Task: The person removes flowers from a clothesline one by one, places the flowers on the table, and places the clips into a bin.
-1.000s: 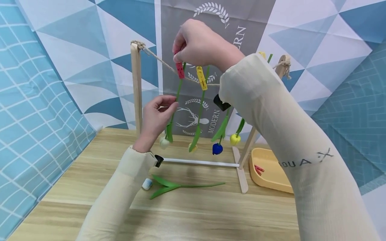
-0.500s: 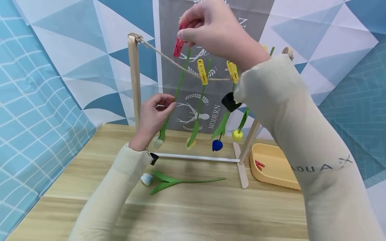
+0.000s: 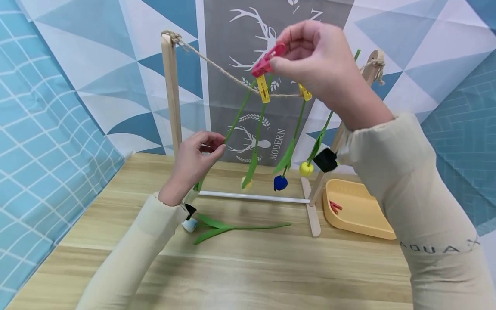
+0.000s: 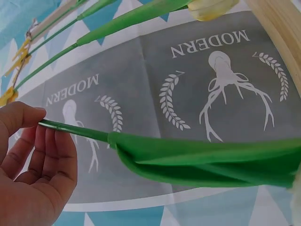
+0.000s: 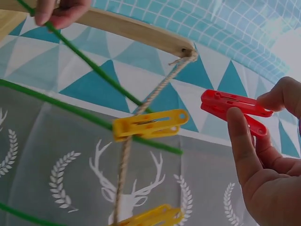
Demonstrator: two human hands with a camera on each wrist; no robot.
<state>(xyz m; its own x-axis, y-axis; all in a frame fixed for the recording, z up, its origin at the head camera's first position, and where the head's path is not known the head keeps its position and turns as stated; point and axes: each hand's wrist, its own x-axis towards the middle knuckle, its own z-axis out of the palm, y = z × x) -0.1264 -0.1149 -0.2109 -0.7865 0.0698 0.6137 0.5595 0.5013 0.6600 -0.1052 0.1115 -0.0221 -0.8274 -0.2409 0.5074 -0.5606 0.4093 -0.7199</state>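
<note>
My left hand pinches the green stem of a white artificial tulip, whose leaf spreads across the left wrist view. In the head view its bloom is mostly hidden behind my left wrist, and the stem's upper end slants toward the rope. Above the rope, my right hand pinches a red clothespin by its handles. The right wrist view shows that red clothespin apart from rope and stem. Right beside it, a yellow clothespin fastens another tulip's stem to the rope.
Tulips with blue and yellow blooms hang upside down farther right. A loose leafy stem and a blue-white bloom lie on the table. Wooden posts carry the rope. A yellow tray holds red clothespins.
The red clothespin came off the rope and stem, rose, then moved right in my right hand. My left hand moved slightly down and left, taking the white tulip along.
</note>
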